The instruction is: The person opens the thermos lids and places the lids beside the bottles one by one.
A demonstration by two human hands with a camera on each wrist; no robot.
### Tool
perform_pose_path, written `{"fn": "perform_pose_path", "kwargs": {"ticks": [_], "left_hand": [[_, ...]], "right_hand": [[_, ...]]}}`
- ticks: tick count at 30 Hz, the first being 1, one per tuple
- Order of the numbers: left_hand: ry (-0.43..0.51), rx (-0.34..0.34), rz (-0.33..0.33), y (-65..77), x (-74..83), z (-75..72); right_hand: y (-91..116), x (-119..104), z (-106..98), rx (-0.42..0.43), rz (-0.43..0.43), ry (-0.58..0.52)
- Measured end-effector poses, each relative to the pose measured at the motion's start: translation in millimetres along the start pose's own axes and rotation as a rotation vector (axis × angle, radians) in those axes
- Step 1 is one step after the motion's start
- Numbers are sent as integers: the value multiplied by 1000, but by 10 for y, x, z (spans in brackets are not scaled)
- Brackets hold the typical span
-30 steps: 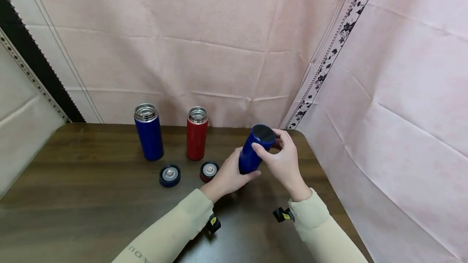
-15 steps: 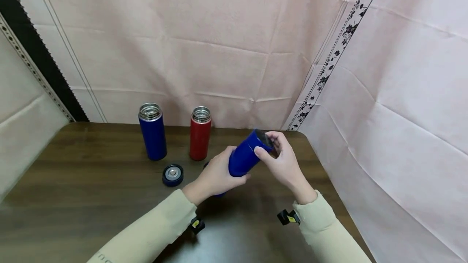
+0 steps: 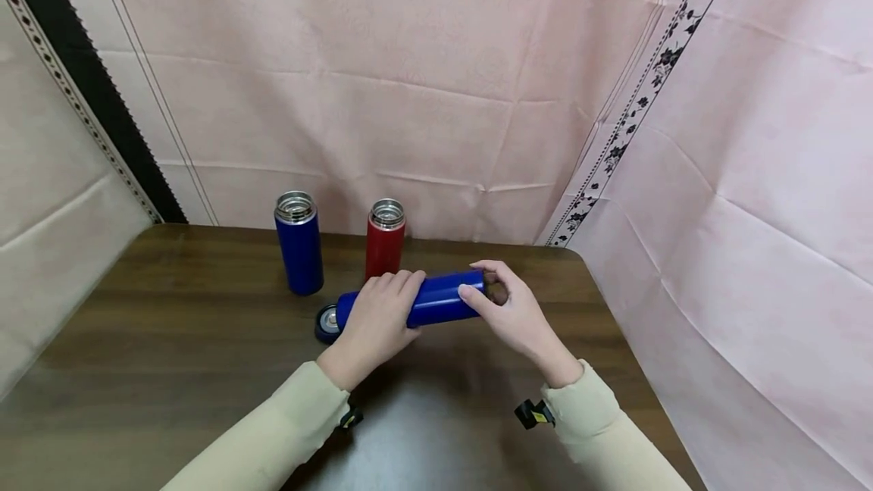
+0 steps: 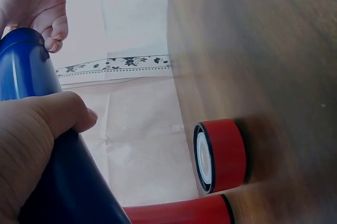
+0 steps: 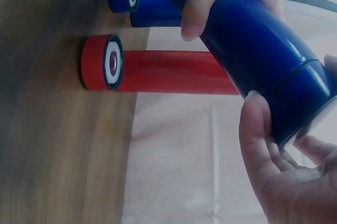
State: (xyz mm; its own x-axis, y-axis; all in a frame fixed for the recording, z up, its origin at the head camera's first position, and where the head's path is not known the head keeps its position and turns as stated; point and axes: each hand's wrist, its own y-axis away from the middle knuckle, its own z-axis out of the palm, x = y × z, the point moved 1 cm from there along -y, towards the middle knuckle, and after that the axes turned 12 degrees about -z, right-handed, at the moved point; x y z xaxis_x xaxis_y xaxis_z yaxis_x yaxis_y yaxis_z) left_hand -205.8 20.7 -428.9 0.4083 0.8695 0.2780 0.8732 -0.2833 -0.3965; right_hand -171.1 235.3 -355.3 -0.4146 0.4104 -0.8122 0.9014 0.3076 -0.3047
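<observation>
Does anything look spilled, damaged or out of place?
Nothing stands out. The red bottle and the open blue bottle stand upright, with the red lid and blue lid upturned nearby, and no spill or damage shows. The left hand holds the tilted blue bottle.

A brown wood-grain tabletop (image 3: 204,339) with rounded corners — behind it, creased pale-pink fabric (image 3: 423,120), a floral border strip (image 3: 643,102) slanting rightward, a black band (image 3: 102,89) leftward.
</observation>
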Motion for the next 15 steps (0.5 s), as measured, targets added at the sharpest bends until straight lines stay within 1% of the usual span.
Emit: {"fn": "perform_pose_path", "kwargs": {"ticks": [5,8,11,15], "left_hand": [[-5,41,12,12,6,-3],[6,51,20,4,3,-1],[25,37,21,-6,6,-2],[56,-16,17,-26,17,-11]], "right_hand": [[-10,23,4,-24,20,-56],[-13,135,8,-25,14,-68],[-12,272,23,-4,-9,-70],[0,374,38,20,-39,-84]]}}
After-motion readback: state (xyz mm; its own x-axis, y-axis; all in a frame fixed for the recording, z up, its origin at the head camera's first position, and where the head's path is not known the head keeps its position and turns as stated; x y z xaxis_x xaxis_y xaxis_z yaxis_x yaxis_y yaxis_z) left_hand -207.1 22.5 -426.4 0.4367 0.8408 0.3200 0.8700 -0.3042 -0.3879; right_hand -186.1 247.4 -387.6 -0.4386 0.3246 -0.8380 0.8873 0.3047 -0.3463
